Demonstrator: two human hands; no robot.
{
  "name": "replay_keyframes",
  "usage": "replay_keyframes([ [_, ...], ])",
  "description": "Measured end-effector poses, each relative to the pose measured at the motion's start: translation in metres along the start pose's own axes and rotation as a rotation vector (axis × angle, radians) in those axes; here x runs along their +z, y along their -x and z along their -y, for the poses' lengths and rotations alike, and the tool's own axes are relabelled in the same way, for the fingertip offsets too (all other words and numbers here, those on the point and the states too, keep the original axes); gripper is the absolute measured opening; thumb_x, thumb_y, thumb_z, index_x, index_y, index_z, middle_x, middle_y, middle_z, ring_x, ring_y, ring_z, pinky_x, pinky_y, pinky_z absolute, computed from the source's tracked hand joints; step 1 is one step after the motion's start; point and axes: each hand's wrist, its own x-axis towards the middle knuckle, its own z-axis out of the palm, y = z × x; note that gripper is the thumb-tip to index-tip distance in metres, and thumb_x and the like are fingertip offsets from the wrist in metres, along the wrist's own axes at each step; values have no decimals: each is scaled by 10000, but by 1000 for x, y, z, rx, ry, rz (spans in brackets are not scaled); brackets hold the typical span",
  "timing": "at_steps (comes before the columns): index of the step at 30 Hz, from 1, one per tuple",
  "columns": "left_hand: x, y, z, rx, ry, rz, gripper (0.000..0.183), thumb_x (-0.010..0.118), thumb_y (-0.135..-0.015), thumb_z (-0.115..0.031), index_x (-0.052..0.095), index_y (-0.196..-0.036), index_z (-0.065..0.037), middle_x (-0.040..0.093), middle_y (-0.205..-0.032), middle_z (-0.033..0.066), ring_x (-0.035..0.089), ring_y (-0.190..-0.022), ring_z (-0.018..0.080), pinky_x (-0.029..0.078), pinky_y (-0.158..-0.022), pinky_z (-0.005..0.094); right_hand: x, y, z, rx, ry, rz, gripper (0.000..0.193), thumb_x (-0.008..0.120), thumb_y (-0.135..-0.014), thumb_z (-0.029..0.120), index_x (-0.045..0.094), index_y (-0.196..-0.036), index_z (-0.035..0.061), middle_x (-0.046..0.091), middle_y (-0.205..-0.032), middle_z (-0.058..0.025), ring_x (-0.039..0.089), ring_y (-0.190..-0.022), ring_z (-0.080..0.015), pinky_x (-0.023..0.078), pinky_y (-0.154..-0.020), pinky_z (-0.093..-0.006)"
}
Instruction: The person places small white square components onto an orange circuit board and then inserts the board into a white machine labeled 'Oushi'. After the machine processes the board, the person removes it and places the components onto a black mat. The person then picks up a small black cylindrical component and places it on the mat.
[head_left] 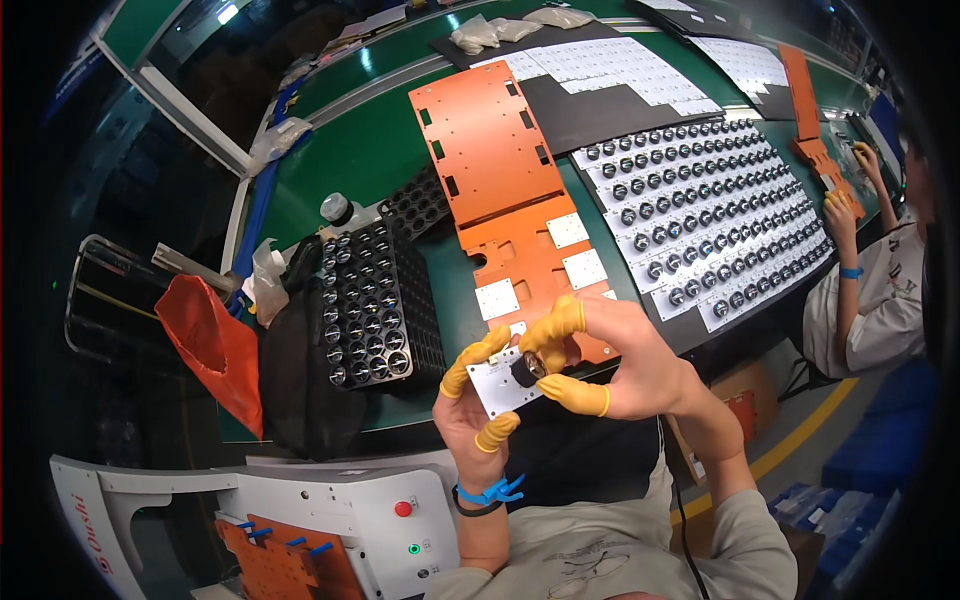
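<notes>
My left hand [468, 420], with yellow finger cots, grips a small white circuit board [492, 390] by its edges. Yellow-cotted fingers of my right hand [632, 362] are closed round a black round lens-like part [526, 370], which is held against the board's face. Whether the part is seated on the board I cannot tell. Just beyond my hands lies an orange fixture plate [520, 235] carrying several white boards [567, 230]. Left of it stands a black tray [408, 345] full of round lens-like parts [362, 300].
White panels [660, 245] with rows of mounted black round parts lie on the right. Flat white boards [620, 75] rest on black sheets at the back. At far right a co-worker's hand [842, 215] handles another orange plate. A red button [403, 509] sits on the grey machine at lower left.
</notes>
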Motion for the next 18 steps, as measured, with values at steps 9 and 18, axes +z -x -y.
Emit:
replay_keyframes([
  [9, 12, 2, -2, 98, -281, 38, 749, 930, -716, -190, 570, -1324, 56, 656, -1271, 192, 636, -1195, 281, 510, -1033, 411, -10, 14, -14, 47, -104, 97, 325, 762, -851, 49, 664, -1161, 39, 627, -874, -35, 566, -728, -150, 474, -617, -297],
  [18, 10, -1, 3, 97, -361, 71, 712, 915, -736, -171, 578, -1326, 42, 674, -1247, 179, 676, -1126, 259, 562, -970, 385, -10, 19, -19, -152, 273, 20, 394, 836, -730, 106, 710, -1102, 86, 698, -1025, -45, 617, -797, -277, 489, -749, -381],
])
